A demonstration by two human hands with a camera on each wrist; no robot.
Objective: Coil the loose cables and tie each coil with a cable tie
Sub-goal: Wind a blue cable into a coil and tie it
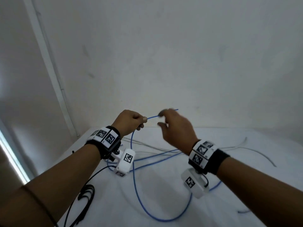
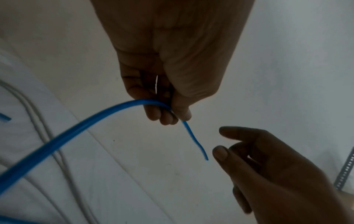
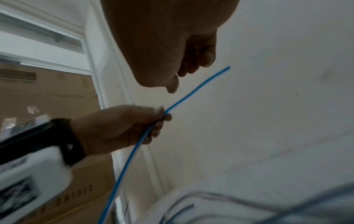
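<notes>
"Where's the cable now?"

"My left hand (image 1: 129, 120) pinches the blue cable (image 1: 136, 176) just short of its free end, lifted above the counter (image 1: 164, 202); the rest trails loose across it, among grey cables (image 1: 147, 145). My right hand (image 1: 176, 126) is unclenched beside the tip, holding nothing."

"How do you start well?"

"I'd say keep the left pinch firm as an anchor, and draw even loops with the right so nothing twists."

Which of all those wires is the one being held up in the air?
The blue cable. The left hand pinches it near its end, lifted off the table, while the grey cables and black cable lie untouched there.
</notes>
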